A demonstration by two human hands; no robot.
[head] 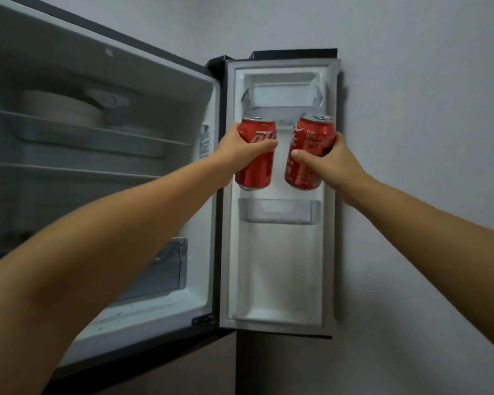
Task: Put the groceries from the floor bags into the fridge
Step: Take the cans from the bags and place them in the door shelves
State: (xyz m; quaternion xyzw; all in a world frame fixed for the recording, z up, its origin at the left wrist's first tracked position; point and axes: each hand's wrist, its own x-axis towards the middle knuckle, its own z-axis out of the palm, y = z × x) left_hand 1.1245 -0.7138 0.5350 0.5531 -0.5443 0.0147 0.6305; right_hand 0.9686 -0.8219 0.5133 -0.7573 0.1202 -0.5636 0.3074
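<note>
- Cans: left hand (241,151) wrapped the left can (256,155), right hand (330,163) the right can (308,152), fingers clamped mid-body.
- Rigid, smooth, probably slippery; door shelf (280,213) below fingers.

Dim, flat light; soft focus.
Fridge shelves (97,138) murky and blurred; forearms bow at the edges (wide-angle distortion).

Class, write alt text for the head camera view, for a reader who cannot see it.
Each hand holds an upright red cola can, left hand and right hand, raised before the open fridge door, whose two clear bins look empty. White plates sit on a fridge shelf at left.
</note>
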